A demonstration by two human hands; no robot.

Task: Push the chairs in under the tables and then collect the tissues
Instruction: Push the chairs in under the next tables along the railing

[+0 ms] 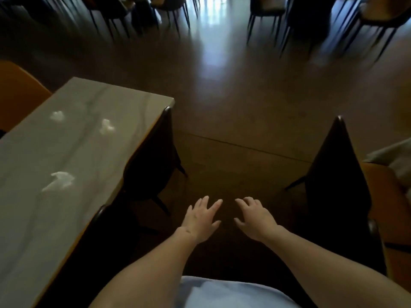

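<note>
Glossy brown floor [233, 103]; pale blue garment [233, 294]

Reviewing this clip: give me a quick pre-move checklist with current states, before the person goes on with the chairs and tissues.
1. Left hand free: ok, fingers spread, holding nothing.
2. Right hand free: ok, holding nothing.
3. Left chairs tucked at table: ok.
4. Right chair pushed in: cannot tell, its table is mostly out of frame.
5. Tissues collected: not ok, three lie on the table.

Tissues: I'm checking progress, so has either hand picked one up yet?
No: the left hand and right hand are empty over the floor, and three tissues lie on the table.
</note>
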